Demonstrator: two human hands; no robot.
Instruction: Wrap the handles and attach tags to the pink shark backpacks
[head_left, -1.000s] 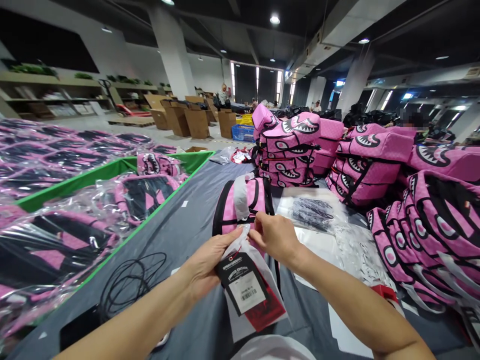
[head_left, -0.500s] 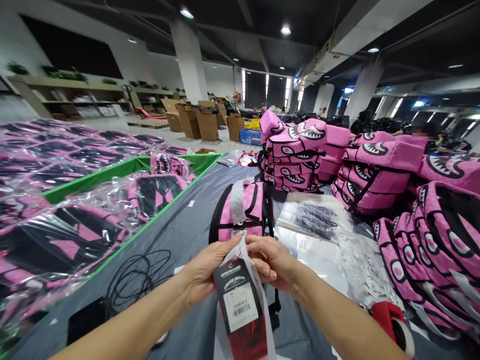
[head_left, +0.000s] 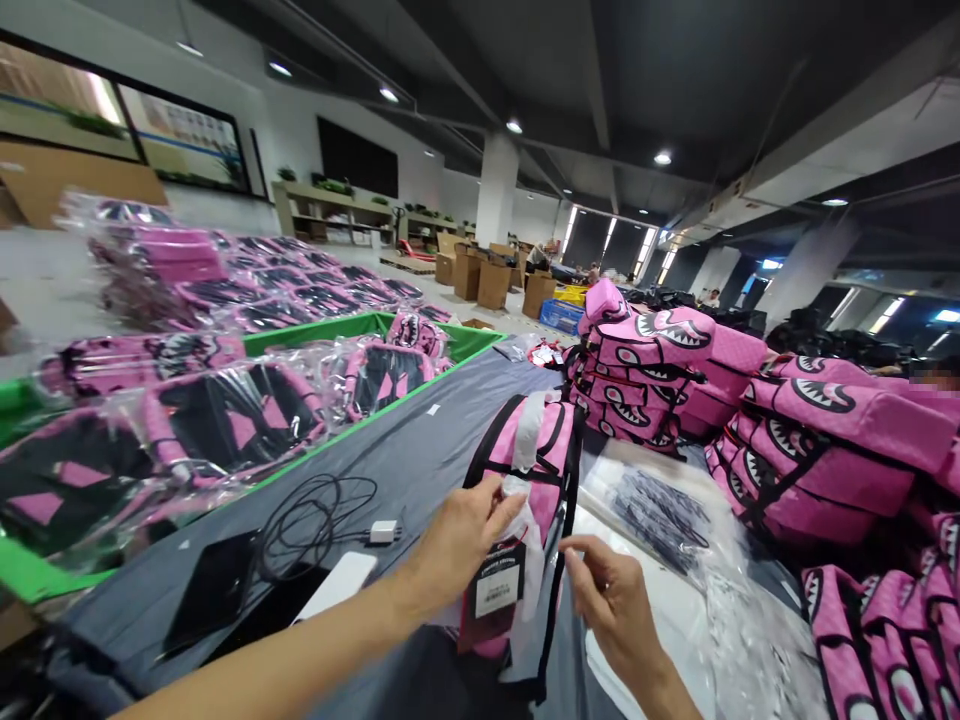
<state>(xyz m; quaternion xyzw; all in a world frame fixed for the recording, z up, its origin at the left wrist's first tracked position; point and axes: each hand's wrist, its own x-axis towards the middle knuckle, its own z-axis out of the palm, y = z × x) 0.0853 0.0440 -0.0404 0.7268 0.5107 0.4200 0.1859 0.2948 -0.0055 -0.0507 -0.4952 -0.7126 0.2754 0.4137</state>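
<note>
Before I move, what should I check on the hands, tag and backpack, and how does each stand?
1. Backpack resting on the table: ok.
2. Tag with its barcode side showing: ok.
3. Left hand firmly gripping the plastic by the tag: cannot tell; fingertips are at its top.
4. Right hand holding nothing: ok, none visible.
5. Right hand clear of the black strap: cannot tell.
6. Cable apart from the backpack: ok.
</note>
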